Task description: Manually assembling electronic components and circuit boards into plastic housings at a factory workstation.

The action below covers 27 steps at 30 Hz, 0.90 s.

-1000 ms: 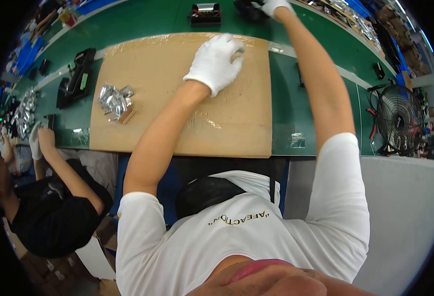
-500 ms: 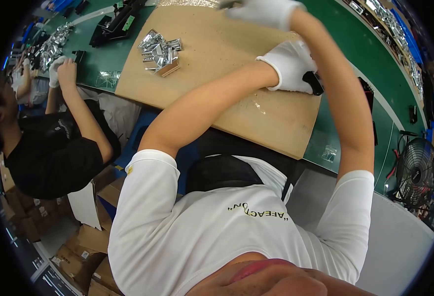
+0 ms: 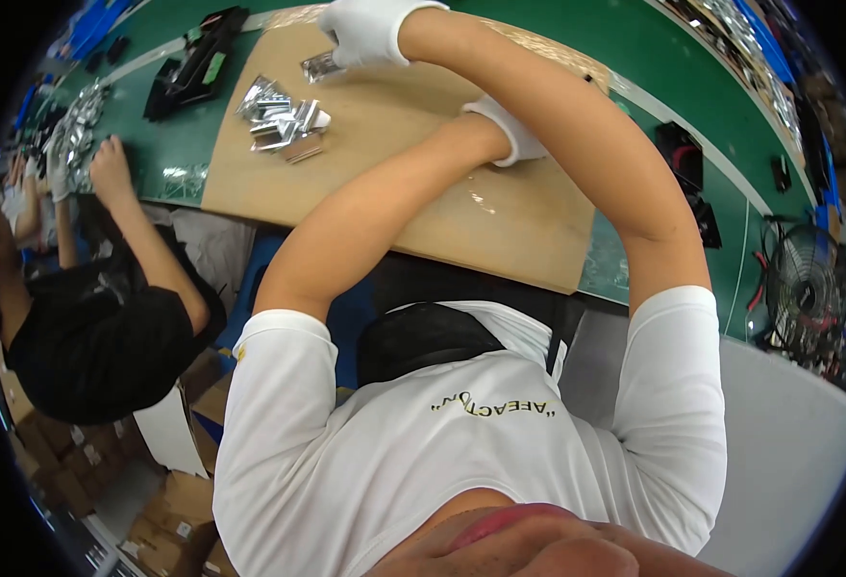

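Observation:
My right arm reaches across the brown board [image 3: 423, 207]. At its far left part, my gloved right hand [image 3: 370, 34] has its fingers closed on a shiny silver foil piece [image 3: 320, 66]. Close by, toward me, lies a loose pile of silver foil pieces [image 3: 284, 120]. My left hand [image 3: 510, 130], in a white glove too, rests low over the middle of the board. The right forearm covers its fingers, so what it holds does not show.
Black parts [image 3: 681, 154] lie on the green table [image 3: 625, 264] to the right. A black fan [image 3: 808, 293] stands beyond them. At far left is a black assembly [image 3: 192, 67]. A co-worker [image 3: 106, 327] in black sits left, near cardboard boxes [image 3: 168, 510].
My right hand has swung left and toward the foil pile. My left hand has shifted left under the right forearm, and the black thing at its fingers is now hidden. The co-worker's hands have parted.

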{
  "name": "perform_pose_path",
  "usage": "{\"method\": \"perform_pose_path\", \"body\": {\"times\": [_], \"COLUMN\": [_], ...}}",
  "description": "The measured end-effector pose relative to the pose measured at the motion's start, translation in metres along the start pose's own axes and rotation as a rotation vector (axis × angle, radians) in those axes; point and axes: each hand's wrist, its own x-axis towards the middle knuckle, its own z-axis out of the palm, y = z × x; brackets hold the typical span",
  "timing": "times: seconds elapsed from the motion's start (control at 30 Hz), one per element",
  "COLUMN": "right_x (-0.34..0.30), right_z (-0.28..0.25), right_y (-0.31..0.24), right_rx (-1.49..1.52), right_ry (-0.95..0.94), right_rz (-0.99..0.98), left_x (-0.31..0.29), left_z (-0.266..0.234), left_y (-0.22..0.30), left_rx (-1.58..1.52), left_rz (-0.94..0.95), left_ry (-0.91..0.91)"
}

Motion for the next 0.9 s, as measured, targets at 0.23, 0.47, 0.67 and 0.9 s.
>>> {"method": "perform_pose_path", "body": {"times": [0.23,0.47,0.67,0.9], "right_x": [-0.14,-0.322,-0.321,-0.323], "right_z": [-0.03,-0.037,-0.029,0.004], "right_y": [0.101,0.106,0.067,0.076], "right_rx": [-0.239,1.264,1.064,1.048], "right_ry": [0.334,1.187,1.03,1.033], "right_rz": [-0.306,0.52,0.767,0.655], "left_x": [0.002,-0.011,0.026,0.027], "left_z": [-0.024,-0.031,-0.005,-0.02], "left_y": [0.015,0.065,0.071,0.057], "left_rx": [0.332,0.371,0.489,0.308], "left_rz": [0.255,0.473,0.226,0.384], "left_ry": [-0.01,0.293,0.274,0.215]}}
